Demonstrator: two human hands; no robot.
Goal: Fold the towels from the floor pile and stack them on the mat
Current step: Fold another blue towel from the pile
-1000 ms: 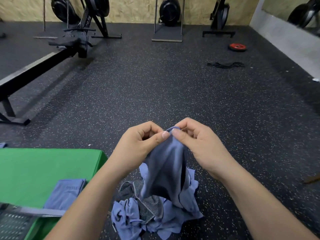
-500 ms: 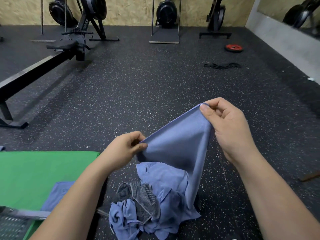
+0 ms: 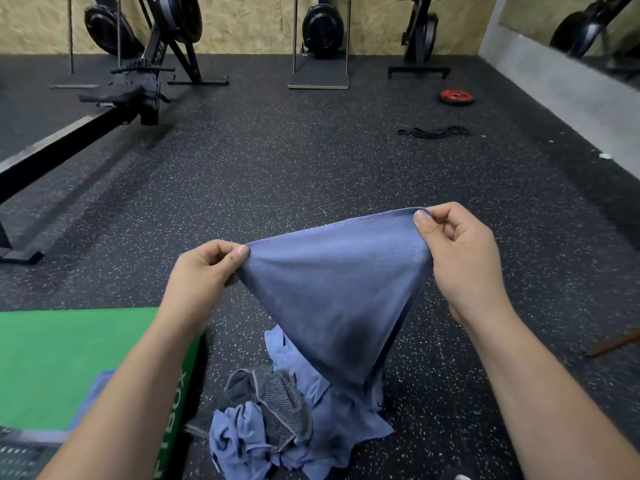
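Progress looks early: one folded towel (image 3: 91, 396) lies at the right edge of the mat (image 3: 62, 348); left hand (image 3: 204, 282) and right hand (image 3: 460, 258) pinch corners of a blue towel (image 3: 332, 289); pile (image 3: 273, 431) waits unfolded

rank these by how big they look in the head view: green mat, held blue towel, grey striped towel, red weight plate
1. green mat and held blue towel: about alike, and the mat is partly out of frame
2. grey striped towel
3. red weight plate: looks smallest, but it is far off, so its true size is unsure
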